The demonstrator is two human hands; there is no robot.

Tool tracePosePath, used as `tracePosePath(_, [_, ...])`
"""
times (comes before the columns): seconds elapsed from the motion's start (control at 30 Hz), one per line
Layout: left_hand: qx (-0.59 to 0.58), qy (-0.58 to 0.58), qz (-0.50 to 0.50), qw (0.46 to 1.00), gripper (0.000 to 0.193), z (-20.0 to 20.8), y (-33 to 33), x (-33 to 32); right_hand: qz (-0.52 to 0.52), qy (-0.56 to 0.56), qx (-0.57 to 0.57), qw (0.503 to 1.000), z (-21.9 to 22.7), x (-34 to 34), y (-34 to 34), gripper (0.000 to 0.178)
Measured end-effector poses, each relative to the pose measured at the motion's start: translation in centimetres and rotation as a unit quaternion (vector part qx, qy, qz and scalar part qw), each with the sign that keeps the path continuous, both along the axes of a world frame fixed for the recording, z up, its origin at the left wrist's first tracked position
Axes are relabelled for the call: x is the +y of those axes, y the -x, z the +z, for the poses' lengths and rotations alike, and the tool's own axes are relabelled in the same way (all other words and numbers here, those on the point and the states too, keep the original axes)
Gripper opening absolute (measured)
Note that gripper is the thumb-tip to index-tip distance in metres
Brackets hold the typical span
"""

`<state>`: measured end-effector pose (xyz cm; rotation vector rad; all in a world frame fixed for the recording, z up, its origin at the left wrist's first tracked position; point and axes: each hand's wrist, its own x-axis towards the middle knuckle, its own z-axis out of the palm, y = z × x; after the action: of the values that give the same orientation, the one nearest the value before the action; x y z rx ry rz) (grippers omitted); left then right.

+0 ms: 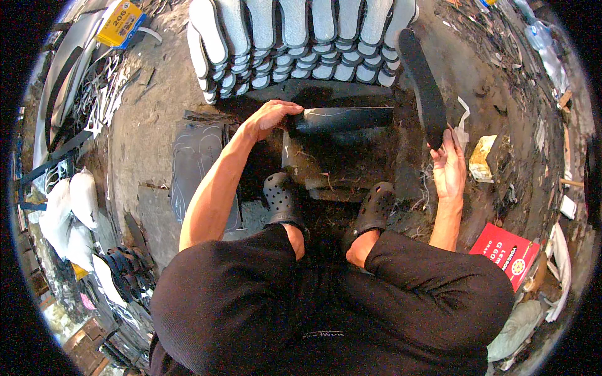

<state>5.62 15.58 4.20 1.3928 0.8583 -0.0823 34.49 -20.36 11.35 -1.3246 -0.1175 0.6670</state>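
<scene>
My right hand [448, 166] is out to the right, its fingers closed on the near end of a long dark shoe sole [423, 81]. The sole stands tilted, its far end beside the rows of pale soles. My left hand [273, 119] reaches forward, fingers pinched at the left end of a black curved piece [348, 119] with a thin pale line along its top. That piece lies across a dark block [342, 156] in front of my feet. Exactly how the left fingertips grip it is partly hidden.
Pale shoe soles [295, 28] stand stacked in rows ahead. Black sheets with white outlines [197, 160] lie left of my left forearm. A red box [506, 254] and a yellow-white carton scrap [482, 158] lie right. White bags [69, 203] and cut strips [106, 94] litter the left.
</scene>
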Motion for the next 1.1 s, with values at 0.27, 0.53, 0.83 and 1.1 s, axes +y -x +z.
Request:
tracePosePath(0.27, [-0.032,-0.059,-0.068,0.995,0.038,-1.1,1.6,-0.6,0.015,0.028,-0.014,0.999,0.1,1.0,0.4,0.051])
tracePosePath(0.53, [-0.105,-0.161,-0.063,0.979,0.058,1.9,6.8,-8.4,0.181,0.197,-0.116,0.957,-2.8,1.7,2.4,0.045])
tracePosePath(0.83, [-0.083,-0.010,0.347,0.934,0.036,-0.1,5.7,-13.2,0.248,0.283,-0.224,0.899,-6.2,3.0,6.7,0.043])
tracePosePath(1.1, [0.042,-0.150,0.282,0.947,0.030,0.7,6.2,-14.6,0.174,0.256,-0.212,0.927,-7.7,1.8,8.3,0.041])
